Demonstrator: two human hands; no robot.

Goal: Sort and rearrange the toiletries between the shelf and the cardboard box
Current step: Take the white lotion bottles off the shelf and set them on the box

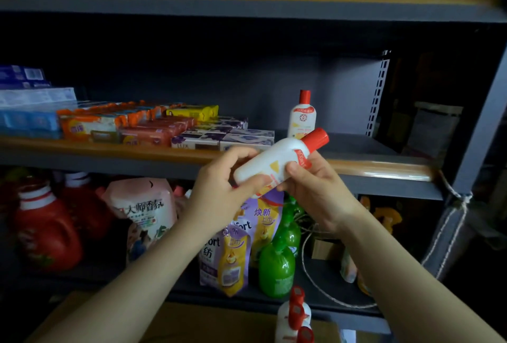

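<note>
A white lotion bottle with a red cap (pixel 277 162) sits at the centre of the frame, tilted so its cap points to the upper right, in front of the middle shelf's front lip (pixel 378 169). Both hands hold it. The left hand (pixel 219 191) curls its fingers round the bottle's base end, thumb laid across the body. The right hand (pixel 315 191) grips the upper part just below the cap, thumb pressing on the label.

Just above the cap, a second, matching bottle (pixel 301 114) stands upright on the middle shelf, near the front and a little right of centre. To its right the shelf board lies bare as far as the perforated grey upright (pixel 380 92); the back panel behind is dark and blurred. To its left, purple-and-white soap boxes (pixel 227 138) lie in rows up against the lip, then red and orange soap bars (pixel 115 125), with a yellow pack (pixel 192 112) behind them, and blue toothpaste boxes (pixel 30 112) at the left edge of the frame.

Below the hands, the lower shelf holds red detergent jugs (pixel 46 233) at the left, a pink-and-white refill pouch (pixel 142 213), purple-and-yellow pouches (pixel 241 238) and green bottles (pixel 277 265). At the bottom edge, more red-capped bottles (pixel 295 315) stand in a cardboard box (pixel 192 326). Cord (pixel 455 200) ties the frame post at the right.
</note>
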